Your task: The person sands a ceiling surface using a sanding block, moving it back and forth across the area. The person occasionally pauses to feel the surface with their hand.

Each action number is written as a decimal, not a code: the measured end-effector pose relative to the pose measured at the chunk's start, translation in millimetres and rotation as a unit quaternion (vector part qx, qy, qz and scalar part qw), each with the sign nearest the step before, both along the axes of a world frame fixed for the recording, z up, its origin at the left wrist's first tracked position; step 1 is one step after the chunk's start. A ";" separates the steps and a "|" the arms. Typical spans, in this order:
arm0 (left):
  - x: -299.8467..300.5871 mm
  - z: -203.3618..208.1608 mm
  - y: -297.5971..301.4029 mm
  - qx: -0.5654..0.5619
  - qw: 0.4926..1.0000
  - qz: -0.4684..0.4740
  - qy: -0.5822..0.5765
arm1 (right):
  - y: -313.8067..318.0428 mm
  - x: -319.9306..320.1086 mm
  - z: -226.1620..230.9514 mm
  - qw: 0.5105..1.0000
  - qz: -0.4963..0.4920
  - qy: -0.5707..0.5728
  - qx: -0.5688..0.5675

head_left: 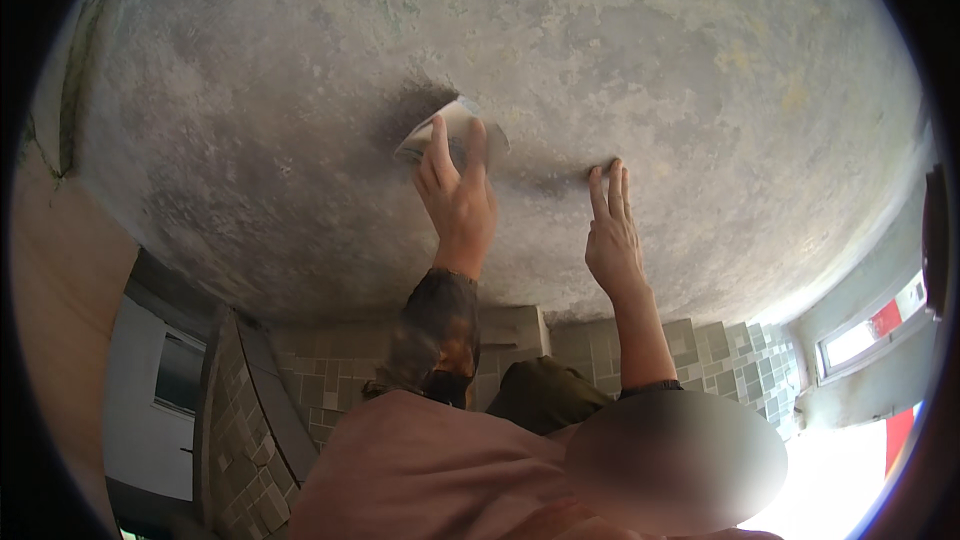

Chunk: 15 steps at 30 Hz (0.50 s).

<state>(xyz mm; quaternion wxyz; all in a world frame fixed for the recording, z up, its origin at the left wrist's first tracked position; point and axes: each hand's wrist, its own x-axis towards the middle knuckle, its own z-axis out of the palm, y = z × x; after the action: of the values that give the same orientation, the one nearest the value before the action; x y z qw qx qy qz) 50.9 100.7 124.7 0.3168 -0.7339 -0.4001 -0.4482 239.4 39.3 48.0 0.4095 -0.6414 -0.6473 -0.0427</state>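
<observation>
My left hand (461, 202) presses a pale, curled sheet of sandpaper (458, 123) flat to a large mottled grey wall (330, 50). Two fingers stretch up over the sheet, and its corners lift away at the sides. A dark shadow or smudge lies around the sheet's upper left edge. To the right, bare and open, my right hand (615, 240) rests its outstretched fingertips against the same surface. A dark patterned sleeve (440, 330) covers my left forearm, while most of the right forearm is uncovered.
Small square tiles (690, 340) run along below the wall. At the lower left are a tiled ledge (250, 440) and a pale panel (150, 390). A narrow window (870, 330) and a bright opening (840, 480) lie at the right.
</observation>
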 end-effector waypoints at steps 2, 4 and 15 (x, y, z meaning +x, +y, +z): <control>1.4 -5.1 -3.9 0.011 1.000 -0.003 0.016 | 0.2 -0.6 1.4 1.000 -0.003 0.000 0.001; 1.3 -6.5 -5.7 -0.012 1.000 -0.001 0.018 | 0.1 -1.1 3.1 1.000 0.005 0.006 -0.011; 10.9 -5.0 -5.1 0.005 1.000 -0.002 0.008 | -2.6 2.4 3.0 0.999 0.028 0.010 -0.027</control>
<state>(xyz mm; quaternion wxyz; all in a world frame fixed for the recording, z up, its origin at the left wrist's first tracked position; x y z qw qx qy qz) 61.9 95.7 119.7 0.3226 -0.7365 -0.3943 -0.4451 241.7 36.7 51.1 0.3996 -0.6345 -0.6616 -0.0079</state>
